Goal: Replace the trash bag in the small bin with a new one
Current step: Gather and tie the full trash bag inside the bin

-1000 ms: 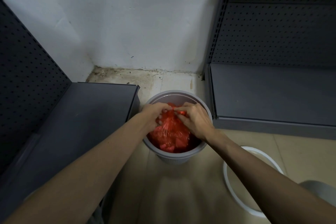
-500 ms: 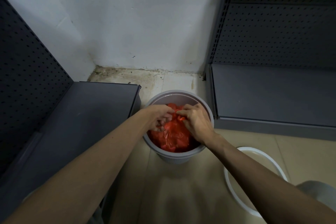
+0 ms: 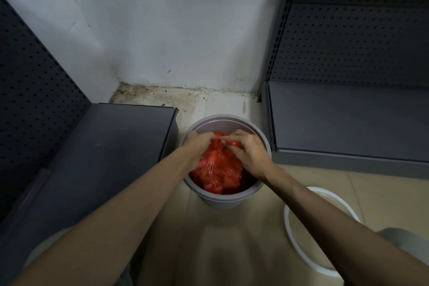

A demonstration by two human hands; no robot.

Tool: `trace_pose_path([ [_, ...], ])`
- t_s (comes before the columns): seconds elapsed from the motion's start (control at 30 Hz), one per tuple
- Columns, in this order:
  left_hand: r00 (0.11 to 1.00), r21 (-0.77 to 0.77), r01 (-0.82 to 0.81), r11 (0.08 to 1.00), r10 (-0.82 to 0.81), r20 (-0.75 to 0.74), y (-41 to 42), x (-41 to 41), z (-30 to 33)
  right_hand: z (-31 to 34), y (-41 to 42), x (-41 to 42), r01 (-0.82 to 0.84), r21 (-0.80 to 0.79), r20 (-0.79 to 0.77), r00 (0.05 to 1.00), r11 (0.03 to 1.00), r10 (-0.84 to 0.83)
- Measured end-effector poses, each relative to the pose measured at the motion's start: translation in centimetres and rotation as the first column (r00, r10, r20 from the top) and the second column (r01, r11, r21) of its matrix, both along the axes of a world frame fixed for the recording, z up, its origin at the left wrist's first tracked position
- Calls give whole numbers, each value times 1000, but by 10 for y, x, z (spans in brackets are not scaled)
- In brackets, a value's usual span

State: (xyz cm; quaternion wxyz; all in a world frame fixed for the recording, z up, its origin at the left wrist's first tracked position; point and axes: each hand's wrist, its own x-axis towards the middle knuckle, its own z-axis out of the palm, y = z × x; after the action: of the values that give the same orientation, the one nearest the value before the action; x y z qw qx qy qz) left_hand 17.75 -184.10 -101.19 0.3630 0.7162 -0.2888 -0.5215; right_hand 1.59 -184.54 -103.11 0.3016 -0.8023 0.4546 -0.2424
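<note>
- Flanking the scene, two dark grey shelving units with perforated back panels stand on either side: the left shelf point(image 3: 92, 158) runs along the left edge, the right shelf point(image 3: 348, 123) sits against the right, and a white wall point(image 3: 174, 30) fills the corner between them.
- Beige floor tiles point(image 3: 220, 239) lie below, with a grimy, stained strip where the floor meets the wall.
- Standing on the floor in the gap between the two shelves, the small grey bin point(image 3: 226, 199) is upright and round, with a ribbed outer wall.
- Lying flat on the floor to the right of the bin and apart from it, a white ring point(image 3: 292, 239) is partly hidden by the right forearm.
- Inside the bin sits the red trash bag point(image 3: 218, 169), translucent and crinkled, its body filling most of the bin and its top gathered up toward the far rim.
- The left hand point(image 3: 197, 144) reaches over the bin's left rim, its fingers curled around the gathered neck of the bag from the left.
- The right hand point(image 3: 248, 151) comes over the right side, its fingertips point(image 3: 226, 143) pinching a twisted red strip of the bag's top just beside the left hand's fingers.
- Both sets of fingers meet at the bag's bunched top, above the bag's body and within the bin's opening.
</note>
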Motion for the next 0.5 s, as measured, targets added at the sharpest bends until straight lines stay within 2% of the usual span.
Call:
trace_pose_path([
  [0.17,984,-49,-121,991,126,122,3,-3,-1,5,0,3,163,147,129,975,976,-182],
  [0.23,969,-78,-136,988,149,195,3,2,-3,7,0,0,258,125,52,963,958,-266],
  [0.33,926,-141,-28,990,79,369,6,10,-7,4,1,-7,319,20,-126,941,947,-314],
  [0.43,782,-161,132,978,-3,623,10,19,-9,4,-1,-12,325,-21,-251,914,946,-319],
  [0.5,681,-166,203,965,-18,732,13,24,-9,6,-3,-16,323,-45,-340,885,945,-319],
])
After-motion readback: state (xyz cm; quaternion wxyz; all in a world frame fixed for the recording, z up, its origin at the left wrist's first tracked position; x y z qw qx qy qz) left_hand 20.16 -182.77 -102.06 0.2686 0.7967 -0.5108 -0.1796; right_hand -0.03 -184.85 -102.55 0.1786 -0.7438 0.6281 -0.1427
